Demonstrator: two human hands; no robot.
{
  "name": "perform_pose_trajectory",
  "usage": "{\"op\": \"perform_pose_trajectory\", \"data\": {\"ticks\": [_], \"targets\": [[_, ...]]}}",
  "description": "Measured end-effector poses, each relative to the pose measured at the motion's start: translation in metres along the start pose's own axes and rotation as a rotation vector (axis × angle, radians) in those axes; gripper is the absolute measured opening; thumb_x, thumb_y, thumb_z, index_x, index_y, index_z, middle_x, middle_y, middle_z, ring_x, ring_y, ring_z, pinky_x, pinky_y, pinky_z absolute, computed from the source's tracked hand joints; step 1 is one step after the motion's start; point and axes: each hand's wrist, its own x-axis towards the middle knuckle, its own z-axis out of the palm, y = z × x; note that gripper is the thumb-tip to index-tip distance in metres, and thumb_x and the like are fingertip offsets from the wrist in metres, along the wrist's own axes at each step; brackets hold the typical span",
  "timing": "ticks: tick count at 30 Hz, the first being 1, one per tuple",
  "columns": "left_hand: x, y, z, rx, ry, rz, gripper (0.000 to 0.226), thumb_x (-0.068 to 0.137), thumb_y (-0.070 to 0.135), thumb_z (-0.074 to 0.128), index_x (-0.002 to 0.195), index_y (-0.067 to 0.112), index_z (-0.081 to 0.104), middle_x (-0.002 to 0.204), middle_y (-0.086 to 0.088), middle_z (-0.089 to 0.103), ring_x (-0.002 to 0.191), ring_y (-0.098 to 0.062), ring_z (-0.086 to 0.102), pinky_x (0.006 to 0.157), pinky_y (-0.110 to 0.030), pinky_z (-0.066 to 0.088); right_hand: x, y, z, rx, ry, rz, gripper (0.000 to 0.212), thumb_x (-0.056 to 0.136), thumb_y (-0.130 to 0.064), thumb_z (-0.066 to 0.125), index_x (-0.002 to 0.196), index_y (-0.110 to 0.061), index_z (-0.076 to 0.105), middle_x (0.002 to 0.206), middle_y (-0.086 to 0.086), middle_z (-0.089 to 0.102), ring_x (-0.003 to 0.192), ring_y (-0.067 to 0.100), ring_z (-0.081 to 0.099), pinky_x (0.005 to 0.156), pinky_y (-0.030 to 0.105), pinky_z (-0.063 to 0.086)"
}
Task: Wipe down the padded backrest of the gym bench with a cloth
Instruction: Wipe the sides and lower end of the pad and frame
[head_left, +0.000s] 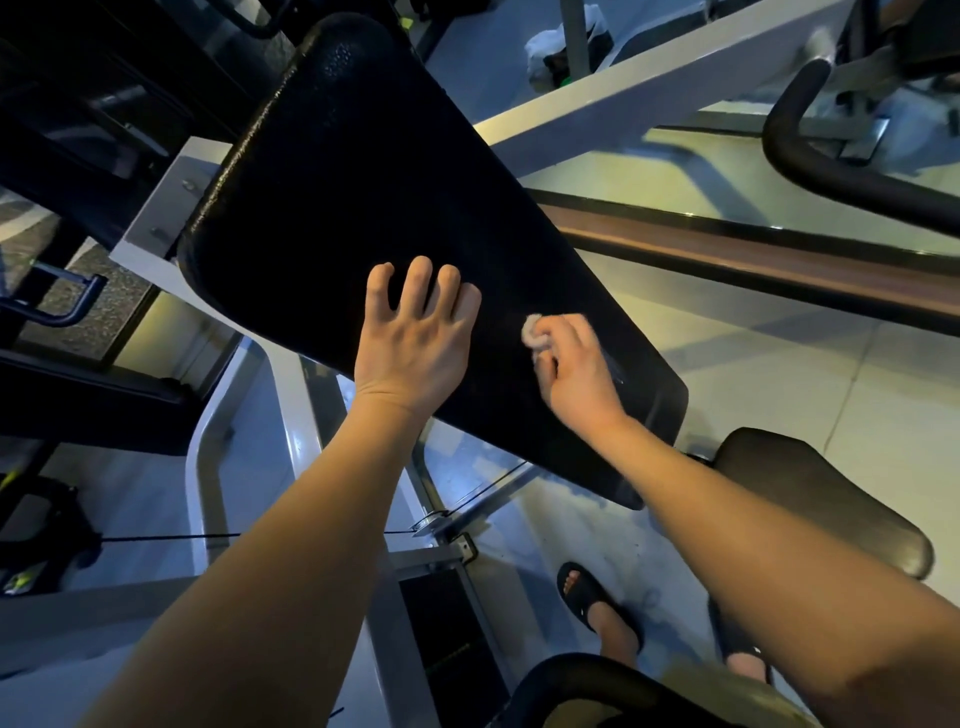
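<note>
Black padded backrest (363, 182) runs slantwise from far left to near right, its surface dark and faintly glossy. Small whitish cloth (534, 332), wadded, lies against the pad toward its near right end. Right hand (574, 369) has fingers curled around the cloth, pressing it to the pad. Left hand (415, 338) lies just left of it, fingers spread straight on the pad, holding nothing. White steel frame (623, 98) crosses behind. Black seat pad (821, 499) near right. Pale tiled floor (779, 364) below; a foot in a black sandal (592, 597) on it. Far off, a white bag (545, 47), contents unclear.
</note>
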Motion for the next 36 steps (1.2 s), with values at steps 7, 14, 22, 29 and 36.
{"op": "perform_pose_trajectory", "data": {"ticks": [7, 14, 22, 29, 36], "targets": [[-0.001, 0.0, 0.001, -0.006, 0.01, -0.002, 0.027, 0.092, 0.017, 0.051, 0.118, 0.015, 0.057, 0.119, -0.008, 0.054, 0.123, -0.033, 0.045, 0.109, -0.054, 0.025, 0.027, -0.005, 0.002, 0.121, 0.262, 0.529, 0.015, 0.097, -0.007, 0.044, 0.105, -0.01, 0.057, 0.11, 0.01, 0.059, 0.101, 0.024, 0.057, 0.086, 0.028, 0.043], [-0.001, 0.0, 0.0, -0.01, 0.006, -0.001, 0.024, 0.094, 0.016, 0.047, 0.116, 0.015, 0.056, 0.118, -0.007, 0.055, 0.123, -0.034, 0.05, 0.11, -0.054, 0.025, 0.025, 0.006, 0.007, -0.014, 0.183, 0.116, 0.025, 0.092, -0.007, 0.048, 0.114, -0.007, 0.061, 0.115, 0.014, 0.055, 0.106, 0.029, 0.056, 0.094, 0.033, 0.047], [0.0, 0.0, -0.001, -0.007, -0.035, -0.006, 0.026, 0.093, 0.018, 0.05, 0.119, 0.016, 0.055, 0.122, -0.008, 0.052, 0.126, -0.033, 0.046, 0.11, -0.054, 0.022, 0.059, -0.035, 0.002, 0.106, 0.314, 0.29, 0.024, 0.096, -0.007, 0.051, 0.117, -0.008, 0.062, 0.117, 0.013, 0.059, 0.105, 0.023, 0.057, 0.085, 0.019, 0.034], [0.001, 0.0, -0.003, -0.006, -0.06, -0.011, 0.029, 0.093, 0.019, 0.052, 0.121, 0.016, 0.056, 0.123, -0.008, 0.052, 0.126, -0.033, 0.045, 0.11, -0.053, 0.021, 0.04, 0.019, -0.003, -0.01, 0.268, 0.274, 0.028, 0.096, -0.006, 0.048, 0.12, -0.008, 0.063, 0.116, 0.014, 0.06, 0.107, 0.029, 0.057, 0.092, 0.031, 0.044], [0.002, 0.0, -0.001, 0.024, -0.028, 0.006, 0.026, 0.092, 0.016, 0.05, 0.116, 0.017, 0.057, 0.118, -0.007, 0.053, 0.122, -0.033, 0.046, 0.11, -0.053, 0.023, 0.038, 0.019, -0.01, 0.064, 0.225, 0.632, 0.014, 0.096, -0.014, 0.041, 0.1, -0.015, 0.055, 0.104, 0.013, 0.065, 0.097, 0.031, 0.062, 0.081, 0.032, 0.048]]}}
